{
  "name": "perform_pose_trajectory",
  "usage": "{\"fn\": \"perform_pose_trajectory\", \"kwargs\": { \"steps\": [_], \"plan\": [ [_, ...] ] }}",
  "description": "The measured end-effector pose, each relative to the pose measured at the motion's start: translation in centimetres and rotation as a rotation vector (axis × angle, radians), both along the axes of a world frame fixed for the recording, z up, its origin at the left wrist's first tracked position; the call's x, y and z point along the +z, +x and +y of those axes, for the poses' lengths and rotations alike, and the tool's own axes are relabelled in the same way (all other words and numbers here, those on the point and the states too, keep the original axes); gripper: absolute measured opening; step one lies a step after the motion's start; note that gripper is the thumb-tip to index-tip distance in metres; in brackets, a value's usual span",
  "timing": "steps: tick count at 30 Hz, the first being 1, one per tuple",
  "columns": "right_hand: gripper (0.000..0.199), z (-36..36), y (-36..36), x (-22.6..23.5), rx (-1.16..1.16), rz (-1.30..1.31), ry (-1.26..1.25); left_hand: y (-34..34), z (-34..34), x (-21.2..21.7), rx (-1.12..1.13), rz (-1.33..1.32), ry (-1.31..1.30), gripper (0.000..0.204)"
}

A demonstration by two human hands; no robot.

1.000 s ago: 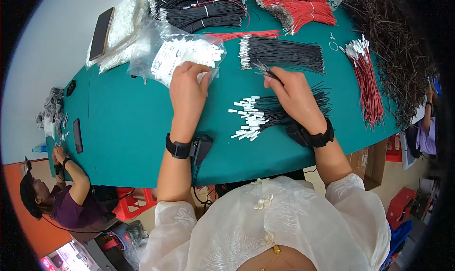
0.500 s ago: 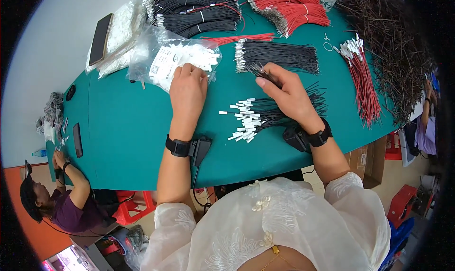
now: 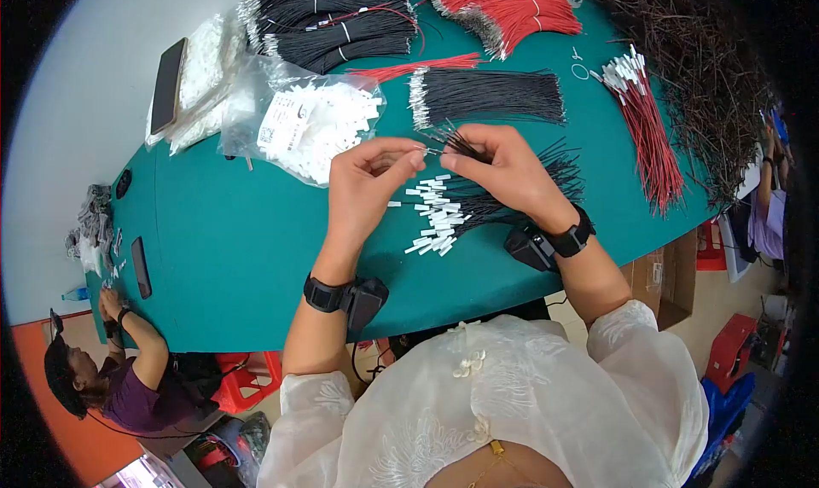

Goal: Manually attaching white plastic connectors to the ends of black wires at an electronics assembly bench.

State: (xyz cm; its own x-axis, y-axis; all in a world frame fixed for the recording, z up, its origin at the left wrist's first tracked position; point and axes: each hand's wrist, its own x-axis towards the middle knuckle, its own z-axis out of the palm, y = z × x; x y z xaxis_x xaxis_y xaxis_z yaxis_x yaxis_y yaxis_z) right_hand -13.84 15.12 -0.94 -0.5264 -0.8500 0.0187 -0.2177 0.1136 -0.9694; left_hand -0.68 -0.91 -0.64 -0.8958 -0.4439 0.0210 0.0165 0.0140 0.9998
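My right hand is closed around a bunch of thin black wires, their metal-tipped ends fanning out toward the left. Fingertips meet in a pinch on my left hand, right beside those tips; a small pale bit shows there, too small to make out. Below the hands lies a pile of black wires with white plastic connectors on their left ends. To the left of my left hand, an open clear bag spills white connectors.
Behind my hands lie a row of black wires, black bundles and red bundles. Red wires with white connectors lie right, beside a dark tangled heap. A phone rests on bags. Another person sits left.
My left hand has come away from the bag of connectors, moving right to meet the wire tips at my right hand. The right hand keeps its hold on the black wires.
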Motion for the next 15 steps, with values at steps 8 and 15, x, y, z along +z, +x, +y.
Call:
{"fn": "perform_pose_trajectory", "kwargs": {
  "steps": [8, 15],
  "plan": [
    [0.016, -0.06, 0.42, 0.46, 0.006, -0.096, -0.011, 0.05, 0.16, -0.19, -0.001, 0.000, 0.079, 0.013],
    [0.011, -0.05, 0.62, 0.51, -0.025, -0.034, -0.142, 0.06, 0.42, -0.12, 0.002, -0.015, 0.100, 0.013]
  ]
}}
